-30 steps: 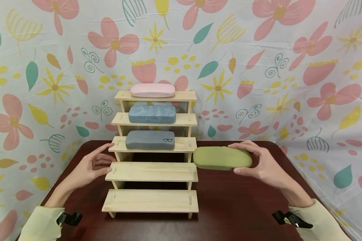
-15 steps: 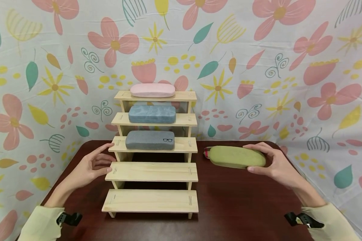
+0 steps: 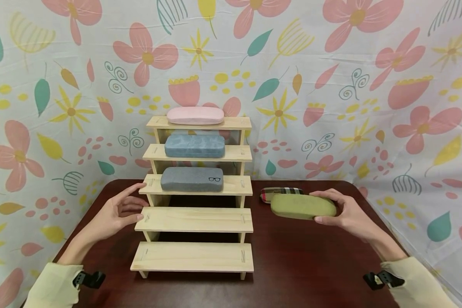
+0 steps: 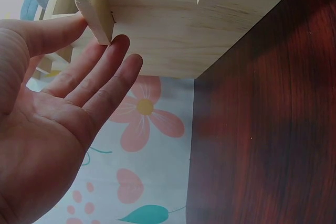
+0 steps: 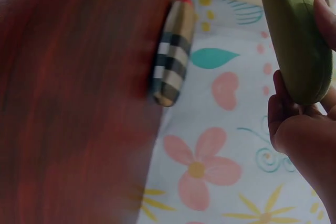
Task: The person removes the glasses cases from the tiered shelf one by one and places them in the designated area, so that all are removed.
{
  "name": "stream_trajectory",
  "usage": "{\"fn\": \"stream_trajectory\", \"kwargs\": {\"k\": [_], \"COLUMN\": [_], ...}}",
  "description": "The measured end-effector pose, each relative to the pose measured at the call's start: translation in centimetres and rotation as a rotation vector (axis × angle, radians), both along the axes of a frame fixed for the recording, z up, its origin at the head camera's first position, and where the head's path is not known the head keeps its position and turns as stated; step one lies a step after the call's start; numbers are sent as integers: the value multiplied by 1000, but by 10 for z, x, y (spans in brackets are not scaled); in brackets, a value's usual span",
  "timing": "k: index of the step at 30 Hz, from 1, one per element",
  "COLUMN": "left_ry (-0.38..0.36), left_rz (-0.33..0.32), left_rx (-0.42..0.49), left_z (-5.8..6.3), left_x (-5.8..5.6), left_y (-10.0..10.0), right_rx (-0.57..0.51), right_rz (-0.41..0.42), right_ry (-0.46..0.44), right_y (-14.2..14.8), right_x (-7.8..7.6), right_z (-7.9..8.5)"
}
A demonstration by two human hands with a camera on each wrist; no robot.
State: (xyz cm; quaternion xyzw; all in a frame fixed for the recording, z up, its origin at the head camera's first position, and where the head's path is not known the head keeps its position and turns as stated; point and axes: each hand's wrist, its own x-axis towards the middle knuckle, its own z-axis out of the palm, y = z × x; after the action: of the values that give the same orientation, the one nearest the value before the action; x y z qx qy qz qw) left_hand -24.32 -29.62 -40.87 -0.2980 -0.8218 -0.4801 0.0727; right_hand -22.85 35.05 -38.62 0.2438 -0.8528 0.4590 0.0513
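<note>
As **green case** (image 3: 303, 206) hangs over table (image 3: 292, 252), right hand (image 3: 340, 214) grips it

Pinched by one end, it is right of the wooden rack (image 3: 194, 256), near a plaid case (image 3: 280, 191). The left hand (image 3: 119, 214), fingers relaxed, touches the rack.

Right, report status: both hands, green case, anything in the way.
Right hand grips green case, clear of the wooden rack. Left hand touches rack's left side. Plaid case lies behind it, farther right; nothing seen between green case and rack.
</note>
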Motion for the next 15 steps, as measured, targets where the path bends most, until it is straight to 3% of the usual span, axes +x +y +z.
{"fn": "stream_trajectory", "kwargs": {"k": [7,15], "left_ry": [1,-6], "left_rz": [-1,-6], "left_rx": [3,10], "left_z": [0,-1], "left_x": [-1,0], "left_y": [-1,-1], "right_rx": [-11,21], "right_rz": [10,7], "right_ry": [-78,-101], "right_y": [-1,0], "right_x": [-10,-20], "right_z": [-19,-44]}}
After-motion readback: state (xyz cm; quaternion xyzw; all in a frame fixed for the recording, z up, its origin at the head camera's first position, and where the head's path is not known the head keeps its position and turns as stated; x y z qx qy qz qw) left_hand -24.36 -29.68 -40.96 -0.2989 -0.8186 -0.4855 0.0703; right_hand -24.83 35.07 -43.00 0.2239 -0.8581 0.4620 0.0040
